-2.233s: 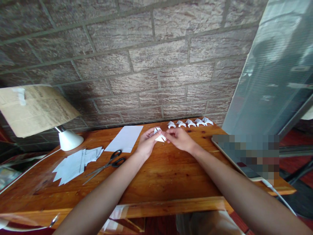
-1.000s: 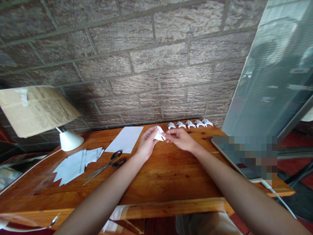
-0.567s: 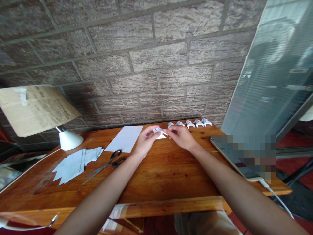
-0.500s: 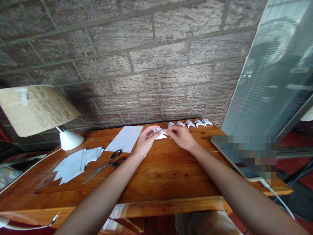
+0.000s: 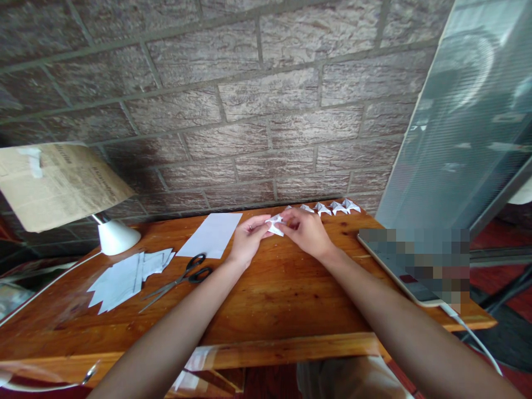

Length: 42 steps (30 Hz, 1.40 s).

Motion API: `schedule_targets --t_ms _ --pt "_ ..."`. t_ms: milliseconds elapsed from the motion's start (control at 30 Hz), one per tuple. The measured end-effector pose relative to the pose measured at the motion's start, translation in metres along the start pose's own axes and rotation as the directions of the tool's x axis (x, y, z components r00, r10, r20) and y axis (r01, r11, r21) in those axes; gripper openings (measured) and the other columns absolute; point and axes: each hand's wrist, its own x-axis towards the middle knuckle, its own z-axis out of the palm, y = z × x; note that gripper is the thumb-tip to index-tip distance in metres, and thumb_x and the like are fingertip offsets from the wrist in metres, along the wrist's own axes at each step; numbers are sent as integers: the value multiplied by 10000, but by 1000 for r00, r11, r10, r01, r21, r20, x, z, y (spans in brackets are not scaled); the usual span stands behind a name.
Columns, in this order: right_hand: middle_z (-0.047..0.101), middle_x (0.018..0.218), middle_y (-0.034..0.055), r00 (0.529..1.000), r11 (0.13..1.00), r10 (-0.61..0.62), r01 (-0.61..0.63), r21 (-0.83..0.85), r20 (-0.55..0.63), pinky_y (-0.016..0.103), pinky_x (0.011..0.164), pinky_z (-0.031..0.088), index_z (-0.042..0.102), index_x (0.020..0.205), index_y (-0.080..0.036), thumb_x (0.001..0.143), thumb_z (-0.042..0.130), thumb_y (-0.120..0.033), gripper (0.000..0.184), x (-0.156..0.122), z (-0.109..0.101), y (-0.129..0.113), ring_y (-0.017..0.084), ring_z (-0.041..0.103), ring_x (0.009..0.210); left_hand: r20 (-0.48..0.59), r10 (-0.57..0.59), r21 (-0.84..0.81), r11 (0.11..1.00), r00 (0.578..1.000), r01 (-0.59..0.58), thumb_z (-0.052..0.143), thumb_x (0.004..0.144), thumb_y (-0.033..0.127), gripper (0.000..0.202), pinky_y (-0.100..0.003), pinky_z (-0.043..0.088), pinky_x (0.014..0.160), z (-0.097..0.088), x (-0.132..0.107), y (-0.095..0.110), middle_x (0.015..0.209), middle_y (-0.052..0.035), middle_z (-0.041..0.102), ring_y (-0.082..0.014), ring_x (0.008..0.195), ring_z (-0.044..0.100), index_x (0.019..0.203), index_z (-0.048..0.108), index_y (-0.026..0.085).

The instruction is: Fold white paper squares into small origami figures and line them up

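"Where's the folded paper [image 5: 275, 225]?"
"Pinched by both the left hand [image 5: 246, 242] and right hand [image 5: 308, 234], over the bench [image 5: 286, 299]."
"Anything blocked?"
"The right hand partly hides the row of folded pieces [image 5: 322, 209]; scissors [image 5: 178, 280] lie beside the left forearm."

I see an orange-brown desk [image 5: 286, 299] with dark knots — over it, white folded paper [image 5: 275, 225]; on it, black-handled scissors [image 5: 182, 279]; behind it, a grey-brown wall [image 5: 291, 127], brick-patterned.

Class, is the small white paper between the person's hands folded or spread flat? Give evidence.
Folded: the small white paper, pinched by the left hand and right hand, shows angular facets and pointed corners.
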Motion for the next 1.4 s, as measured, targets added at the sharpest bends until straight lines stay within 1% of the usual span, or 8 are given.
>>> schedule_targets --t_ms 167,300,500,633,767,900,1067,1400 --pt "749 887 58 997 998 25 -21 -65 70 295 695 483 707 930 -200 816 642 -297 164 -1 0 -3 174 654 677 1 33 68 997 999 -33 826 595 336 326 -358 566 768 0 0 -1 856 -54 736 -190 798 674 853 739 158" --pt "752 842 45 997 997 43 -38 -73 68 298 692 484 714 953 -208 797 595 -201 196 0 1 -5 181 664 677 1 115 122 986 993 -114 797 632 344 283 -349 564 751 1 0 -2 877 -52 737 -192 799 672 852 738 176" --pt "731 753 27 993 971 78 -96 218 88 296 703 508 686 1010 -191 794 568 -184 246 0 3 0 168 666 674 -2 95 111 989 995 -94 761 652 336 232 -341 552 767 0 0 -1 879 -51 736 -197 824 671 822 739 180" --pt "702 719 14 970 857 86 -190 479 229 290 653 528 642 1056 -181 815 623 -312 276 1 3 1 156 665 636 0 119 115 986 993 -119 750 659 312 206 -328 532 765 -3 1 0 835 -47 734 -187 786 665 808 742 170" --pt "713 782 31 927 742 116 -320 589 358 245 597 519 630 982 -182 798 675 -440 320 2 -2 -3 157 699 699 10 173 170 970 985 -172 751 679 319 199 -314 510 777 -5 2 0 810 -52 735 -180 769 660 799 741 160" --pt "724 811 37 897 681 142 -395 616 418 227 610 522 621 912 -175 755 730 -446 331 3 -5 -3 169 719 772 94 223 312 919 970 -242 732 714 339 195 -319 509 781 -8 1 0 854 -56 740 -190 795 669 826 737 179" --pt "723 783 30 885 648 168 -431 628 435 225 602 522 632 850 -168 703 771 -443 341 3 -2 2 176 721 778 219 346 492 768 912 -409 715 734 296 131 -306 503 786 -10 -1 7 951 -48 740 -211 906 668 843 747 232" --pt "710 717 28 899 666 216 -421 616 381 220 552 494 659 781 -153 667 784 -423 319 2 0 0 159 694 699 304 372 553 681 877 -481 687 774 280 106 -344 509 830 -13 -1 11 967 -64 743 -231 907 681 839 762 243"
